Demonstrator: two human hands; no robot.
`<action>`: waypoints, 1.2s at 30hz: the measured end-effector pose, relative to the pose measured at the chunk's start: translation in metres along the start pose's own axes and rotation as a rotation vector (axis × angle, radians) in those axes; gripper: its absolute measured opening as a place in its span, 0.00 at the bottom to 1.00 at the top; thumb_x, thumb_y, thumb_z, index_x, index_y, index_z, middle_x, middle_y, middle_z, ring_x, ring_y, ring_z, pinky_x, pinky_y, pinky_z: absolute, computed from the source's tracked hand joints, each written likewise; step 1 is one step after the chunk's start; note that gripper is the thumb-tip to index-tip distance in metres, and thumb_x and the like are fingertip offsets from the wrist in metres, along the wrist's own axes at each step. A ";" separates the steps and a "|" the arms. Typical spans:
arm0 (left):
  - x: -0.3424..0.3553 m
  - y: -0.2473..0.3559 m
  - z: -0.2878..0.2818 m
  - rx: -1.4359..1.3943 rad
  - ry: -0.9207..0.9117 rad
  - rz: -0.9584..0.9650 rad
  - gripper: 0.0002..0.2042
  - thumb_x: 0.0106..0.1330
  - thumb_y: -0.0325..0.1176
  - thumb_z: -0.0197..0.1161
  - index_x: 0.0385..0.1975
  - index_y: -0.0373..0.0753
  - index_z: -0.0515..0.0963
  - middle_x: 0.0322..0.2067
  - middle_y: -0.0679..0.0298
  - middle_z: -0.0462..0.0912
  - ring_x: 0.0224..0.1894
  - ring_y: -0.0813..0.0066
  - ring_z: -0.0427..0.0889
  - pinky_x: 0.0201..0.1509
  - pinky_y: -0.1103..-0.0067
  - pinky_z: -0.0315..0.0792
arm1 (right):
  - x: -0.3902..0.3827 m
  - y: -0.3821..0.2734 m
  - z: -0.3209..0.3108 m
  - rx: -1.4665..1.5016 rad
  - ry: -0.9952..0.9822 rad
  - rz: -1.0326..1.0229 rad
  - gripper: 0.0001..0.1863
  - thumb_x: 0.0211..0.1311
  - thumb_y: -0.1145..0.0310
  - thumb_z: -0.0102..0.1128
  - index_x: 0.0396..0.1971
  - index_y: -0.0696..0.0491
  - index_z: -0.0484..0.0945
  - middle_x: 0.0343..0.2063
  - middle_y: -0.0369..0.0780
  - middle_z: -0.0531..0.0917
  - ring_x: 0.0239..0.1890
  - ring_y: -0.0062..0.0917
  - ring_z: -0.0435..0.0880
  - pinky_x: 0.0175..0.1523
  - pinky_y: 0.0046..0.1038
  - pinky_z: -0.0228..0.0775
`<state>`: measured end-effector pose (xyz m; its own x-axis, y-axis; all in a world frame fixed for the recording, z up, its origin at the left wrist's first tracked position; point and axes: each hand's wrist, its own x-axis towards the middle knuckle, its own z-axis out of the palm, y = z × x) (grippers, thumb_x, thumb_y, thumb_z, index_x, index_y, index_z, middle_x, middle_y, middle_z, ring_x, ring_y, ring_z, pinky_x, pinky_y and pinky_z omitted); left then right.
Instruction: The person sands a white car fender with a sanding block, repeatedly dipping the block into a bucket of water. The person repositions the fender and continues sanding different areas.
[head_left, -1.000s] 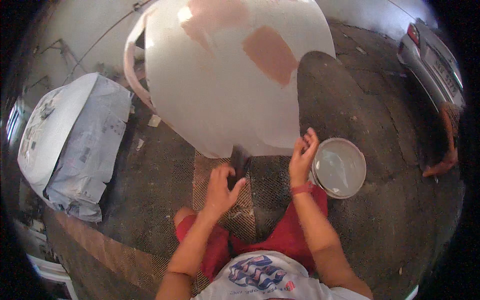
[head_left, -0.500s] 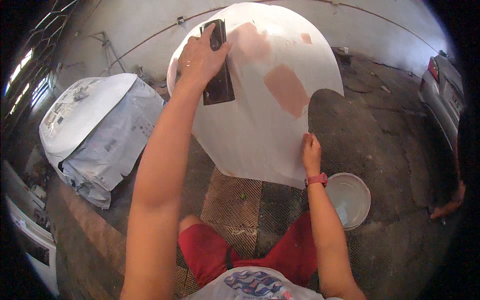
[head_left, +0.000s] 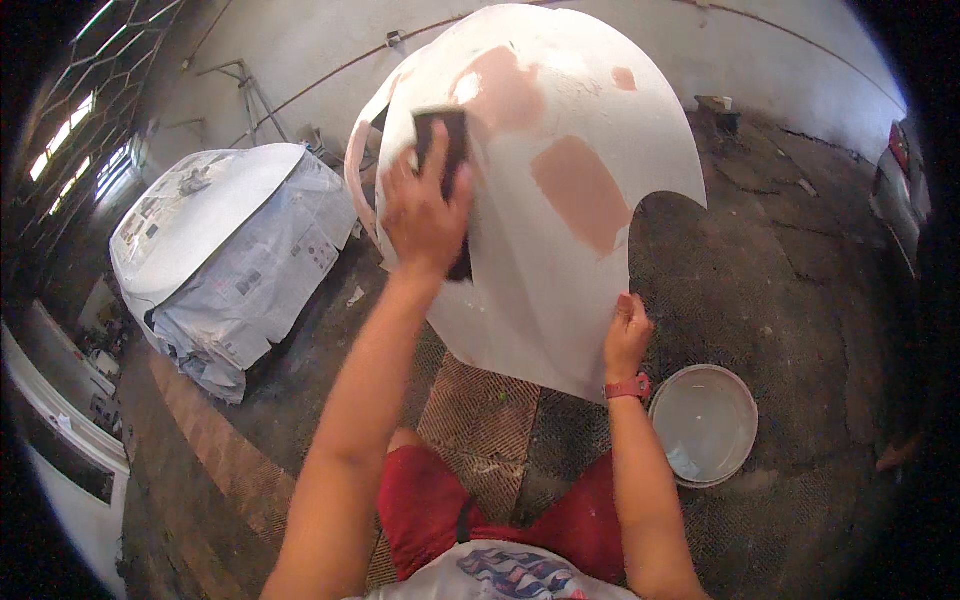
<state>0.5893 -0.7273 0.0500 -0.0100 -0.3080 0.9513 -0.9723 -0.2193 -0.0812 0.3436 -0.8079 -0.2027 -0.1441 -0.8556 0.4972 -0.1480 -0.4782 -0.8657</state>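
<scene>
Both forearms (head_left: 372, 400): outstretched, left higher.
Left hand (head_left: 425, 225): fingers spread, holding black sanding block (head_left: 456, 140).
Sanding block: under left palm, against white car panel (head_left: 535, 300).
Right hand (head_left: 628, 337): gripping panel's edge.

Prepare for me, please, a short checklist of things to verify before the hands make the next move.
1. Block held by the left hand: ok.
2. White panel steadied by the right hand: ok, it holds the lower right edge.
3. Block lying flat on the panel: cannot tell, its underside is hidden.
4. Wrists bare: not ok, a red watch is on the right one.
5. Bucket upright and apart from the panel: ok.
6. Brown patches smooth to touch: cannot tell.
</scene>
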 end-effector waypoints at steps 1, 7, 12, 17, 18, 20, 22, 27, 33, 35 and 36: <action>0.031 -0.004 0.005 0.057 0.030 -0.044 0.32 0.76 0.53 0.66 0.78 0.52 0.76 0.63 0.41 0.81 0.64 0.39 0.81 0.72 0.51 0.74 | -0.003 -0.001 0.001 -0.038 0.020 0.002 0.31 0.88 0.46 0.51 0.37 0.62 0.82 0.26 0.58 0.82 0.30 0.59 0.81 0.38 0.51 0.70; 0.026 0.010 0.018 -0.046 -0.047 -0.146 0.30 0.77 0.52 0.65 0.77 0.49 0.78 0.57 0.41 0.83 0.61 0.39 0.80 0.71 0.54 0.72 | 0.006 -0.005 0.004 0.001 0.088 -0.042 0.32 0.88 0.45 0.51 0.31 0.61 0.77 0.23 0.58 0.80 0.30 0.62 0.81 0.35 0.54 0.67; 0.011 0.022 0.009 -0.113 0.038 -0.006 0.31 0.75 0.47 0.69 0.77 0.49 0.77 0.58 0.42 0.81 0.64 0.39 0.78 0.72 0.52 0.71 | 0.008 0.012 -0.003 -0.073 0.074 -0.060 0.32 0.88 0.46 0.52 0.30 0.60 0.76 0.21 0.57 0.79 0.27 0.61 0.80 0.34 0.55 0.66; 0.115 -0.039 0.019 -0.016 -0.261 -0.260 0.33 0.76 0.57 0.61 0.73 0.41 0.80 0.49 0.37 0.89 0.55 0.33 0.86 0.63 0.53 0.78 | -0.007 -0.012 0.017 -0.079 0.076 -0.059 0.31 0.88 0.46 0.53 0.29 0.60 0.76 0.21 0.56 0.79 0.27 0.60 0.80 0.33 0.54 0.65; 0.107 -0.025 0.016 0.043 -0.222 -0.200 0.33 0.76 0.55 0.62 0.74 0.42 0.79 0.49 0.38 0.88 0.56 0.36 0.85 0.66 0.54 0.77 | -0.002 -0.007 0.018 -0.072 0.107 -0.074 0.31 0.88 0.47 0.53 0.28 0.60 0.76 0.22 0.56 0.80 0.27 0.60 0.80 0.33 0.54 0.66; 0.042 0.002 0.021 -0.092 -0.047 -0.112 0.32 0.75 0.51 0.66 0.76 0.45 0.78 0.52 0.42 0.86 0.62 0.42 0.82 0.71 0.56 0.73 | 0.012 0.005 0.012 -0.071 0.149 -0.092 0.31 0.87 0.47 0.53 0.29 0.61 0.77 0.23 0.57 0.81 0.29 0.61 0.81 0.33 0.54 0.67; -0.003 0.031 0.008 -0.157 -0.070 -0.108 0.31 0.75 0.48 0.69 0.77 0.48 0.78 0.55 0.46 0.84 0.66 0.45 0.78 0.75 0.55 0.69 | 0.011 0.021 -0.002 -0.083 0.143 -0.074 0.32 0.87 0.47 0.54 0.30 0.62 0.79 0.24 0.58 0.82 0.30 0.61 0.82 0.34 0.54 0.67; 0.119 -0.046 0.021 -0.052 -0.341 -0.274 0.33 0.77 0.57 0.62 0.78 0.49 0.76 0.55 0.42 0.86 0.68 0.41 0.80 0.73 0.58 0.72 | -0.012 0.005 0.013 -0.068 0.059 -0.017 0.31 0.87 0.48 0.55 0.35 0.64 0.83 0.26 0.61 0.83 0.31 0.62 0.83 0.35 0.53 0.68; 0.019 0.011 0.021 -0.133 -0.085 -0.181 0.33 0.73 0.49 0.69 0.78 0.50 0.77 0.57 0.44 0.83 0.62 0.43 0.79 0.72 0.56 0.71 | 0.014 0.011 0.011 -0.052 0.080 -0.028 0.32 0.87 0.46 0.54 0.38 0.65 0.84 0.26 0.61 0.82 0.31 0.63 0.82 0.35 0.53 0.69; -0.021 0.026 0.010 -0.159 -0.029 -0.129 0.33 0.73 0.44 0.72 0.78 0.50 0.77 0.58 0.46 0.81 0.62 0.44 0.79 0.73 0.55 0.71 | 0.009 0.019 0.005 -0.060 0.070 -0.048 0.33 0.87 0.45 0.53 0.39 0.65 0.84 0.26 0.61 0.82 0.31 0.63 0.82 0.35 0.53 0.69; -0.025 0.024 0.007 -0.149 -0.005 -0.078 0.33 0.73 0.43 0.72 0.78 0.50 0.77 0.58 0.47 0.81 0.62 0.44 0.79 0.73 0.55 0.71 | 0.006 0.021 0.001 -0.086 0.063 -0.052 0.32 0.87 0.45 0.53 0.40 0.65 0.84 0.26 0.61 0.82 0.31 0.63 0.82 0.35 0.52 0.69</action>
<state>0.5679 -0.7309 0.0221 0.0679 -0.2997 0.9516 -0.9939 -0.1030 0.0384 0.3411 -0.8228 -0.2178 -0.1950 -0.8146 0.5462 -0.2402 -0.5003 -0.8319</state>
